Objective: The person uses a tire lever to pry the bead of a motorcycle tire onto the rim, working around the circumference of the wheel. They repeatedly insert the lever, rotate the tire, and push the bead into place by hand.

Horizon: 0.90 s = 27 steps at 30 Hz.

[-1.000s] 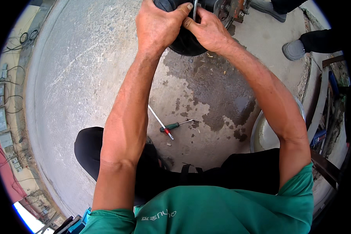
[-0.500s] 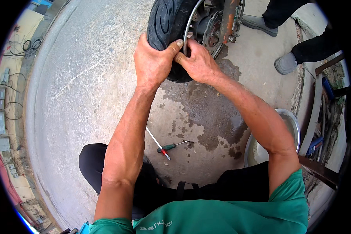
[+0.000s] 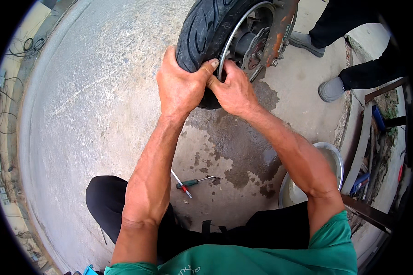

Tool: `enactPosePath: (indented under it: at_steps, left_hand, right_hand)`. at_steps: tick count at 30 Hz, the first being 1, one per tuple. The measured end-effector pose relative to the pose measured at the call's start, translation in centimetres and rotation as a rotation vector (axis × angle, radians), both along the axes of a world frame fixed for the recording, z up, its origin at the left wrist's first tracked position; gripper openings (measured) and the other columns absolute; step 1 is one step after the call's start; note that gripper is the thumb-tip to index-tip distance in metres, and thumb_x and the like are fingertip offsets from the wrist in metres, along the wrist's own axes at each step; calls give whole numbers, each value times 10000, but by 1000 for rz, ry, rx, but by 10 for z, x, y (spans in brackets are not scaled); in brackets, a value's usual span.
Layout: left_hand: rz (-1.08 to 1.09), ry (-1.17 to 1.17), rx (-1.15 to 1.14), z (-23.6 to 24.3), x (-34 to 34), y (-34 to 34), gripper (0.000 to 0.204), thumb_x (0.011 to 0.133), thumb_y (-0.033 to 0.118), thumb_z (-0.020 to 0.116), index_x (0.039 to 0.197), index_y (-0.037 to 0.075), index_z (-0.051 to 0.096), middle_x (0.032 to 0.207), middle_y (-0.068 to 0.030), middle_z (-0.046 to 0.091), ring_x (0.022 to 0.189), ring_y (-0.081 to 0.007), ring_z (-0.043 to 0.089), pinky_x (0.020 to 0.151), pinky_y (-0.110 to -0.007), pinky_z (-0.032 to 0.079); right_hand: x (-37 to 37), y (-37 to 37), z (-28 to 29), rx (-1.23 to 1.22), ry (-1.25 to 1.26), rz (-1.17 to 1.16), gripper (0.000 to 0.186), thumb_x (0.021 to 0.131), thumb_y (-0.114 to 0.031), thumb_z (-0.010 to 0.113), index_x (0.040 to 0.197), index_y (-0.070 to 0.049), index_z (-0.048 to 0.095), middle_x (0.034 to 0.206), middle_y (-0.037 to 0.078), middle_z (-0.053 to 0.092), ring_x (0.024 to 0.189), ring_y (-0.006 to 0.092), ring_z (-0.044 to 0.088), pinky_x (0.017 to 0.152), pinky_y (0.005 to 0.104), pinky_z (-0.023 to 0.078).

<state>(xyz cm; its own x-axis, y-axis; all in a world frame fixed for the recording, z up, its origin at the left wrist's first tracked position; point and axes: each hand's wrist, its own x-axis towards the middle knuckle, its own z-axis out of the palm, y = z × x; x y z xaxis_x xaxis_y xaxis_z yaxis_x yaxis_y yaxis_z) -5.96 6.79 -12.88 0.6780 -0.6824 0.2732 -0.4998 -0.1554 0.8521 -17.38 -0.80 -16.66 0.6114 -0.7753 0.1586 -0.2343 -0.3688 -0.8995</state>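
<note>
A black treaded tyre (image 3: 191, 35) on a wheel with a silver rim (image 3: 227, 40) and a dark hub (image 3: 248, 49) fills the top middle, beside a rusty orange-marked fork (image 3: 276, 39). My left hand (image 3: 181, 85) is wrapped round the tyre's lower part, thumb pressed at the rim. My right hand (image 3: 231, 91) grips at the rim just to the right, fingertips tucked inside it, thumb against the other hand. On the ground below lie a green-handled screwdriver (image 3: 192, 182) and a white rod with a red part (image 3: 184, 189).
A metal basin (image 3: 336, 161) of cloudy liquid stands at my right on wet concrete (image 3: 241, 146). Another person's shoes (image 3: 330, 90) and dark-trousered legs are at upper right. A brown metal frame (image 3: 367, 211) with assorted items lines the right; cables (image 3: 30, 46) run along the left.
The view has shifted, so the wheel, my hands and the ground items appear lower in the picture, with more tyre and fork showing. Both hands remain on the tyre and rim.
</note>
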Motion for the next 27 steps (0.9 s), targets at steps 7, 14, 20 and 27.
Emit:
enactPosePath:
  at_steps: [7,14,20,27]
  left_hand:
    - [-50,-6,-89,-8,-1,0,501,753,232,894,1088,-40,641,987,-198,743,897,-267,734,816,-393,578]
    - [-126,-76,-79,-16,1,8,547,799,316,887,1135,-50,659,997,-170,742,877,-245,731,803,-370,591]
    - [-93,-109,-109,-26,-10,19,552,761,258,863,1170,-48,653,1065,-209,745,1000,-298,724,906,-392,554]
    - [-26,-54,11,-8,-11,4,582,742,328,882,1127,-23,620,1005,-240,741,944,-346,742,872,-429,567]
  right_hand:
    - [-9,-7,-19,21,-76,88,533,927,-414,730,1234,12,637,1167,229,652,1104,390,642,984,466,495]
    - [-49,26,-31,-90,-43,-47,445,925,-326,739,1171,32,641,1118,170,688,1014,268,705,926,401,554]
    - [-57,145,-87,100,565,599,371,871,-358,670,951,4,678,931,207,730,925,371,729,838,494,560]
    - [6,241,-208,-157,655,629,446,836,-413,759,1048,-24,705,1020,175,728,969,338,735,816,466,589]
